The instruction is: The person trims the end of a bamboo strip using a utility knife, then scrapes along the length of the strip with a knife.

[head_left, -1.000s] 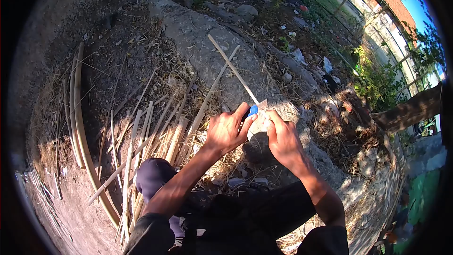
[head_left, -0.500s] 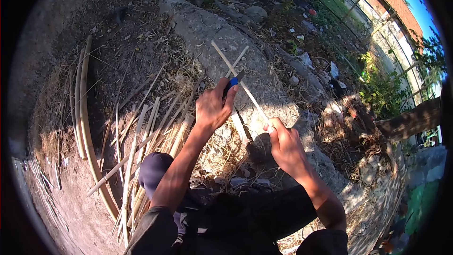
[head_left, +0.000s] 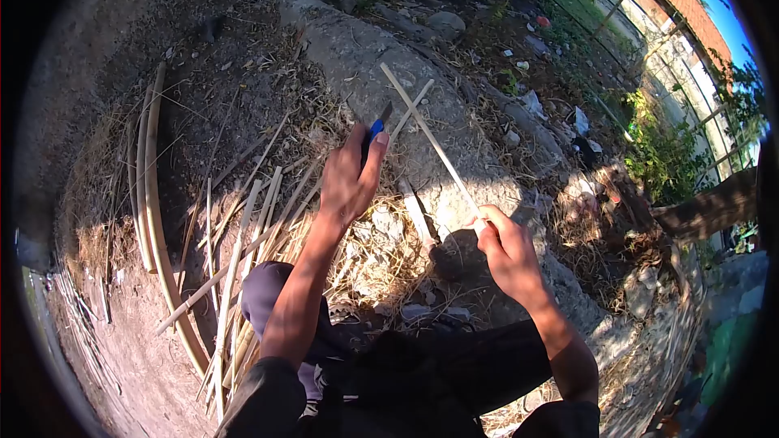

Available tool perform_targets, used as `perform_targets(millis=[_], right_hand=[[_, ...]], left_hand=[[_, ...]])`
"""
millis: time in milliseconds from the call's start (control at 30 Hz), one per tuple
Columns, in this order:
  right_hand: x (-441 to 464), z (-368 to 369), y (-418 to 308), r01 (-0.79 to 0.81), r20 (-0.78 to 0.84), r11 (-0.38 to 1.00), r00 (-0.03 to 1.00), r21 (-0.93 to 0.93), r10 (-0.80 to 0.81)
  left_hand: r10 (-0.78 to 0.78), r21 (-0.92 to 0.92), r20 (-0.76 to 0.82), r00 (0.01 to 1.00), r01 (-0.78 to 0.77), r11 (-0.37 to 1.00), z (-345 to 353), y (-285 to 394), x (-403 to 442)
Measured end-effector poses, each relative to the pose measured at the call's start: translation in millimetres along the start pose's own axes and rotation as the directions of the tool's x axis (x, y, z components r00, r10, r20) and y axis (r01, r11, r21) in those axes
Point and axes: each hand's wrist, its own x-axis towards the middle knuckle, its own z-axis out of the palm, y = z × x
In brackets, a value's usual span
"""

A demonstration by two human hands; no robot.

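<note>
My left hand (head_left: pixel 347 182) is closed around a blue-handled knife (head_left: pixel 377 127), its blade pointing up and away. The blade stands a little left of a pale bamboo strip (head_left: pixel 439 147), apart from it. My right hand (head_left: pixel 513 258) pinches the near end of that strip, which slants up to the left over the rocky ground. A second thin stick (head_left: pixel 423 95) crosses the strip near its far end. Between my hands, a flat piece of wood (head_left: pixel 417 212) lies on the straw.
Several split bamboo lengths (head_left: pixel 230 276) lie left of my knee, with longer curved poles (head_left: pixel 152 170) beyond them. A raised rock edge (head_left: pixel 341 36) runs ahead. On the right are a log (head_left: pixel 706 211), leafy plants and a fence.
My left hand and the knife have moved left, off the bamboo strip that the blade overlapped before. My right hand and the strip have shifted slightly right.
</note>
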Motion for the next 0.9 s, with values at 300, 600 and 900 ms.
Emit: perform_targets(millis=[300,600,900], right_hand=[[-6,6,-2,0.061,0.098,0.998,0.993,0.015,-0.063],[0,-3,-23,-0.236,0.43,0.847,0.903,0.476,0.01],[30,3,-55,-0.314,0.433,0.797,0.898,0.516,0.073]], left_hand=[[-0.233,-0.635,0.189,0.954,0.3,0.712,13,4,4],[-0.185,-0.792,0.262,0.947,0.321,0.519,7,16,-7],[-0.08,-0.71,0.171,0.982,0.179,0.681,7,13,-7]])
